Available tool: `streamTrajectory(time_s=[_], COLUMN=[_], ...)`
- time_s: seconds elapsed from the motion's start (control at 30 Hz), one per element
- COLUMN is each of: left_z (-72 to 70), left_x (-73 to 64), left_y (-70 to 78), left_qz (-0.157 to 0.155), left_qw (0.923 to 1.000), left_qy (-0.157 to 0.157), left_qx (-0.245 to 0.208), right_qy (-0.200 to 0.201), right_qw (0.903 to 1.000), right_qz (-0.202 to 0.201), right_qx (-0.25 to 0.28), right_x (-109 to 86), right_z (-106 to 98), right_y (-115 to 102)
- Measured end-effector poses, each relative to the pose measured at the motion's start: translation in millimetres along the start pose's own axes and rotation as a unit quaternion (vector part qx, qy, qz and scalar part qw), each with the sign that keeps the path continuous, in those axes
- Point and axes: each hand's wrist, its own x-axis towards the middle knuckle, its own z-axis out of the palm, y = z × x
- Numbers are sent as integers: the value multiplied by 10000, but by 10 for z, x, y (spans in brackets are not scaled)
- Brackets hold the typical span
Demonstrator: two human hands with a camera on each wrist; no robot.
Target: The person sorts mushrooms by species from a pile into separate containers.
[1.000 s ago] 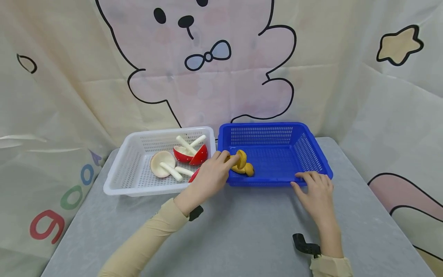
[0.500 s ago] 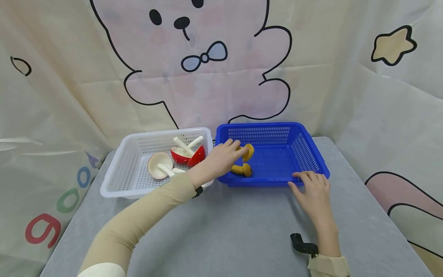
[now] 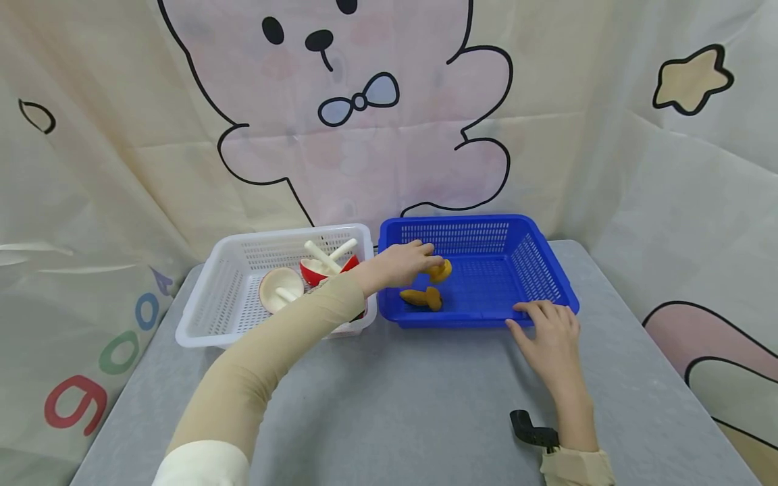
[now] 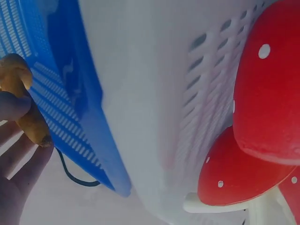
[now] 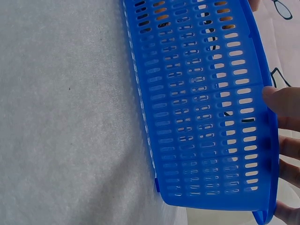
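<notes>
My left hand [image 3: 402,264] reaches over the white basket into the left part of the blue basket [image 3: 510,251]. It pinches a yellow-brown toy mushroom [image 4: 30,112], thumb on the stem in the left wrist view. The cap of this mushroom [image 3: 440,272] pokes out past the fingers in the head view. A second yellow-brown mushroom [image 3: 421,298] lies below it on the blue basket's floor. At the basket's near right corner my right hand [image 3: 552,341] grips the rim, with the thumb [image 5: 281,100] on the outer side and the fingers over the inside.
Beside the blue basket on the left stands a white basket [image 3: 209,332]. In it are several red toy mushrooms [image 4: 269,84] with white dots and pale stems, partly covered by my left sleeve. Both baskets rest on a grey table [image 3: 425,405], with a printed curtain [image 3: 365,169] behind.
My left hand has carried one yellow-brown mushroom up off the other and to the right, toward the back of the blue basket. My right hand keeps its grip on the rim.
</notes>
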Motion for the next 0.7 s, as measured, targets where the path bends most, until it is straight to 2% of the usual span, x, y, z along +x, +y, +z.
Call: streamTrajectory(time_s=[0.13, 0.37, 0.5, 0.7], left_z=[44, 110, 98, 53], left_x=[54, 66, 14, -117], left_y=[-87, -178, -187, -145], left_qz=[-152, -192, -263, -309], left_qw=[9992, 9992, 9992, 9987], left_qy=[-162, -265, -200, 113], left_qx=[-341, -213, -231, -389], right_qy=[-20, -28, -19, -42], right_qw=[10000, 10000, 10000, 9999], right_qz=[0, 3, -2, -75], right_qx=[14, 24, 52, 98], right_x=[4, 11, 12, 5], right_z=[7, 42, 45, 2], right_y=[-10, -32, -29, 5])
